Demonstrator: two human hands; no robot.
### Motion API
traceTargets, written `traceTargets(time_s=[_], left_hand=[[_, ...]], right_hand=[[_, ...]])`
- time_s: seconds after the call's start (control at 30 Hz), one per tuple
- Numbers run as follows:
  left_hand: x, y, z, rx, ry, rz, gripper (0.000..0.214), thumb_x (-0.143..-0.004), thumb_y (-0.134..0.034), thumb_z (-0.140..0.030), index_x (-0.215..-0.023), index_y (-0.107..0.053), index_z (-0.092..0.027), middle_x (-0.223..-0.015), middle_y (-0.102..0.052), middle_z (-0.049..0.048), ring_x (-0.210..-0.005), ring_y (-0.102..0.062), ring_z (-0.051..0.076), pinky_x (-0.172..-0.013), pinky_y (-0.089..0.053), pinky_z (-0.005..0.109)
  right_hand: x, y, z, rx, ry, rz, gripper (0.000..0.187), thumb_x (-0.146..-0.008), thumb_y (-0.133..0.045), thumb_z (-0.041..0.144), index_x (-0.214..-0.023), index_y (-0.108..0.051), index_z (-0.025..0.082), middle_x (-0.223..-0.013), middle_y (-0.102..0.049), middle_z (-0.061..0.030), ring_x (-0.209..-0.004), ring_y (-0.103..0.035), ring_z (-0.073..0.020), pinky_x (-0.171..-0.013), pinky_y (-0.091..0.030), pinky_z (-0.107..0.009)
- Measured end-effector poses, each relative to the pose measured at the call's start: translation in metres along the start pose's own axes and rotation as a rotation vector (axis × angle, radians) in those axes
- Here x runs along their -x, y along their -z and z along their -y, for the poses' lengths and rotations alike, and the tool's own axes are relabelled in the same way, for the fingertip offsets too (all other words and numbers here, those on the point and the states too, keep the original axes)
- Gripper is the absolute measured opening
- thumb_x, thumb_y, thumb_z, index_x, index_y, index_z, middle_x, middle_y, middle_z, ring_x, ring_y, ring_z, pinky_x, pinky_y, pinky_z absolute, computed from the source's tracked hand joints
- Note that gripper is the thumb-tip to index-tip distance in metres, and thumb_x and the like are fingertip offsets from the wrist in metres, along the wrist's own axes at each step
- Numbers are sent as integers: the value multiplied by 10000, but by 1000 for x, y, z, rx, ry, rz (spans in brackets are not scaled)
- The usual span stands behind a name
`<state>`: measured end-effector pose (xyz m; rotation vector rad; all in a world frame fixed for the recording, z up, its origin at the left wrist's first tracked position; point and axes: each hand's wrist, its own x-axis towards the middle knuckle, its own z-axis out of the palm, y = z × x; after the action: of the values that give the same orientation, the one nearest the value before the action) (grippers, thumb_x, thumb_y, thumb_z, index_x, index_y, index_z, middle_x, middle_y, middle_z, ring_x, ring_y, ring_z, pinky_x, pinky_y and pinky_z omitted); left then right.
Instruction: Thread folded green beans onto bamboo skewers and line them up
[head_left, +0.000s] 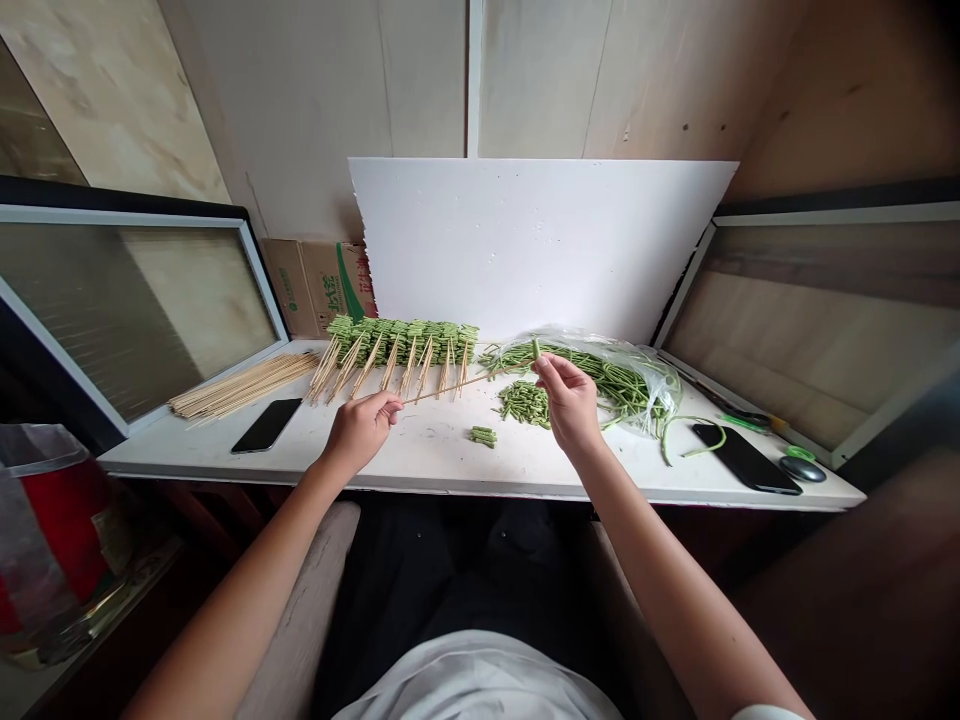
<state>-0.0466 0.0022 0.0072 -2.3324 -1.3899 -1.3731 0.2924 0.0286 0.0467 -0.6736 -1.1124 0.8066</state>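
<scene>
White tabletop (435,455) against a foam board (525,240): bare bamboo skewers (240,388) heaped far left beside a black phone (267,425), loaded bean skewers (397,345) fanned at the back, off the working strip. Left hand (361,425), grip clamped on one skewer (450,385), held it level, tip rightward. Right hand (570,400), grip pinched on a cut bean piece (536,348) near that tip, above the loose pieces (523,402). Bagged long beans (622,375) lay right; bare strip along the front edge.

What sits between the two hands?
In the head view, a wooden skewer spans from the left hand toward the right hand, which pinches a bean piece; a clump of cut beans lies on the table below.
</scene>
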Motion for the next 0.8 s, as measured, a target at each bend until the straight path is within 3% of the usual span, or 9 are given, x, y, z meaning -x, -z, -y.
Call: traceTargets(time_s=[0.1, 0.2, 0.27, 0.43, 0.6, 0.7, 0.8], left_hand=[[3, -4, 11, 40, 63, 64, 254, -873, -479, -116, -869, -721, -195, -701, -694, 7, -694, -674, 170, -692, -487, 267], [5, -9, 16, 142, 152, 120, 210, -823, -491, -144, -825, -696, -191, -766, -722, 34, -744, -689, 186, -712, -519, 272], [5, -11, 15, 225, 208, 162, 180, -863, -513, -220, -778, -669, -190, -778, -718, 49, -741, -680, 191, -705, -536, 276], [1, -9, 6, 343, 271, 231, 386, -985, -502, -433, -741, -662, -181, -742, -696, 67, -689, -660, 190, -689, -560, 295], [-2, -2, 1, 280, 253, 86, 280, -951, -654, -452, -986, -733, -186, -764, -725, 37, -665, -691, 186, -653, -550, 286], [0, 1, -2, 226, 218, -38, 226, -952, -677, -412, -940, -734, -193, -822, -773, 42, -705, -734, 189, -724, -576, 300], [2, 1, -4, 94, 146, -57, 208, -988, -615, -353, -914, -740, -203, -764, -771, 25, -727, -741, 191, -759, -562, 299]], right_hand=[[8, -7, 0, 20, 21, 36, 322, -777, -883, 513, -966, -822, 259, -986, -775, -45, -883, -675, -200, -777, -525, -336], [13, -12, 0, 46, 24, 53, 327, -790, -871, 532, -967, -820, 262, -953, -764, -35, -820, -648, -189, -715, -508, -326], [15, -13, -1, 58, 36, 59, 331, -797, -864, 543, -977, -821, 269, -959, -761, -34, -811, -641, -188, -687, -500, -321], [12, -11, 0, 78, 39, 83, 334, -786, -873, 538, -978, -829, 268, -990, -774, -45, -849, -662, -203, -711, -517, -330], [7, -8, 0, 32, -5, 16, 386, -781, -864, 561, -1001, -818, 246, -1024, -791, -63, -933, -700, -216, -781, -536, -335], [5, -6, -1, 17, -45, -22, 403, -780, -861, 565, -1012, -810, 239, -1014, -793, -66, -961, -714, -220, -764, -529, -320], [5, -6, -2, 19, -38, -19, 388, -776, -871, 547, -1006, -811, 241, -1029, -795, -66, -973, -721, -223, -774, -537, -324]])
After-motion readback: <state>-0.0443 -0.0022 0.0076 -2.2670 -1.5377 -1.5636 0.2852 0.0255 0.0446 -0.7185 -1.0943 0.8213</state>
